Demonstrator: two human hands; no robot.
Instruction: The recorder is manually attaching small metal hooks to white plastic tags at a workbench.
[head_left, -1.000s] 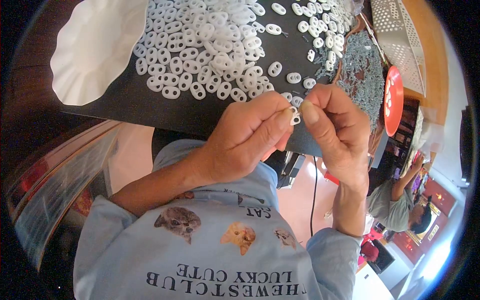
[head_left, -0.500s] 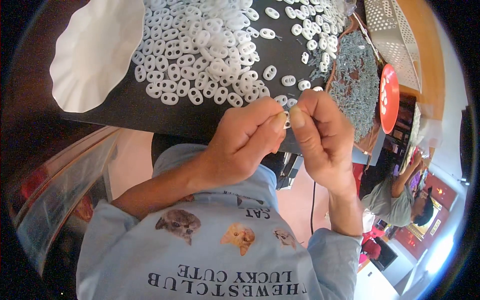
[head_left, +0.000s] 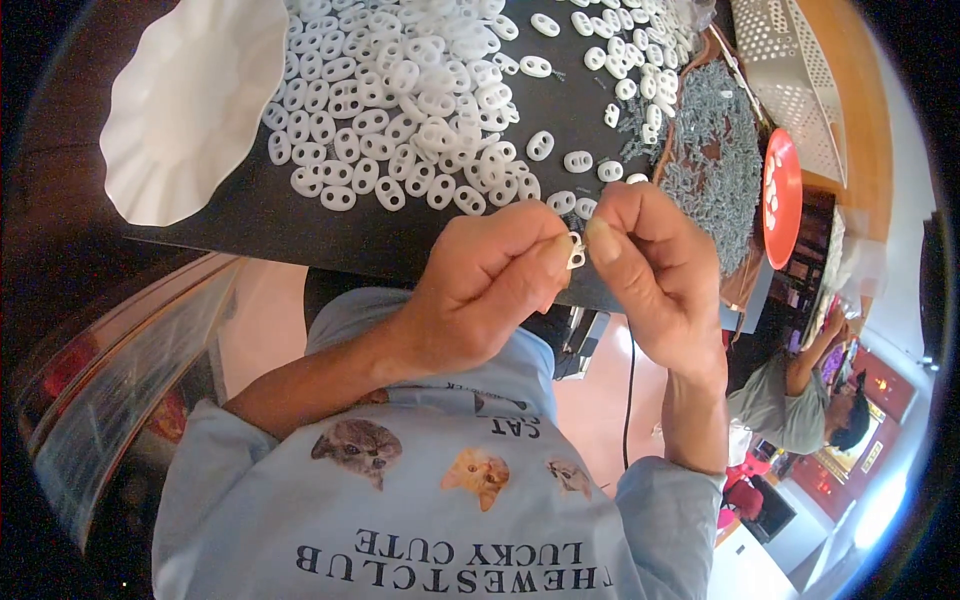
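L hand [head_left: 490,285] gripping white two-hole piece [head_left: 577,258], R hand [head_left: 660,280] pinched alongside, lettered blue shirt [head_left: 400,510]

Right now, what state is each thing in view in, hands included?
White piece: held, partly hidden
Left hand: pinching that piece
Right hand: pinched closed, contents hidden
Other white pieces: loose, heaped and scattered
Small grey parts: loose, massed together
Red dish: open, white shapes inside
Scalloped white dish: partly out of frame
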